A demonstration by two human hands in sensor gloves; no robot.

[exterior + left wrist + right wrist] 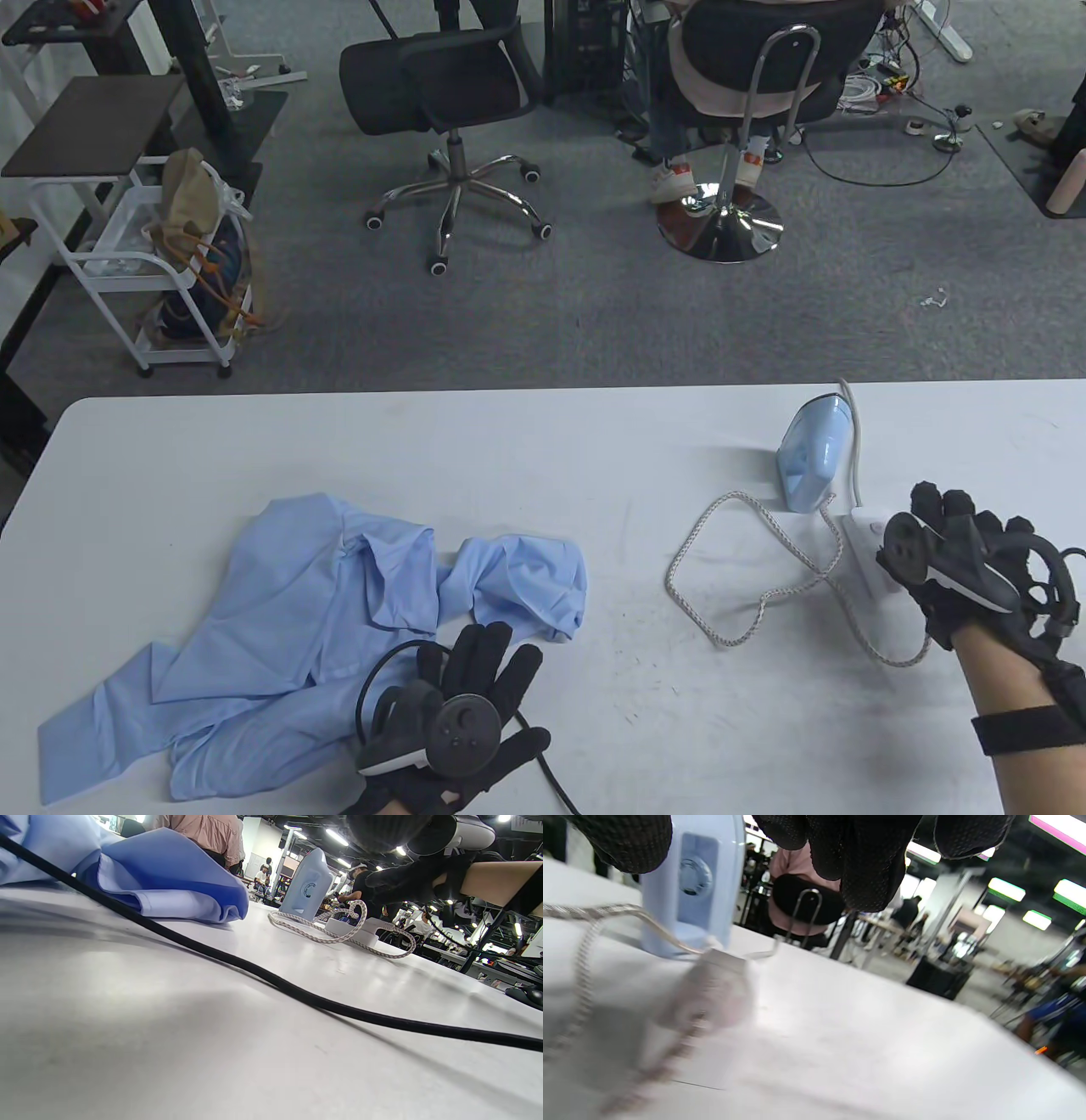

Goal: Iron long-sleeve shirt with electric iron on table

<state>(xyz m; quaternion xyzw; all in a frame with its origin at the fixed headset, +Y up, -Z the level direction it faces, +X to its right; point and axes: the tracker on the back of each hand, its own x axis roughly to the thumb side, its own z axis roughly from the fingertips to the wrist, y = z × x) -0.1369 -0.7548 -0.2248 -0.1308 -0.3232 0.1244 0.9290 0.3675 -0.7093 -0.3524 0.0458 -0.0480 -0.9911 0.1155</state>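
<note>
A crumpled light-blue long-sleeve shirt (pixel 339 611) lies at the table's left front; in the left wrist view the shirt (pixel 161 878) fills the upper left. My left hand (pixel 488 658) lies flat with straight fingers at the shirt's right hem. A pale-blue iron (pixel 814 458) stands upright on its heel at the right, and its braided cord (pixel 738 577) loops to a white power strip (pixel 857 531). My right hand (pixel 950 526) hovers over that strip with relaxed fingers (pixel 865 857) and holds nothing. The iron (pixel 691 887) and a blurred plug (pixel 712 993) sit just beyond them.
A black glove cable (pixel 254 967) trails across the white table (pixel 543 475) by my left wrist. Beyond the far edge stand an office chair (pixel 450 93), a stool with a seated person (pixel 738 76) and a white trolley (pixel 161 263).
</note>
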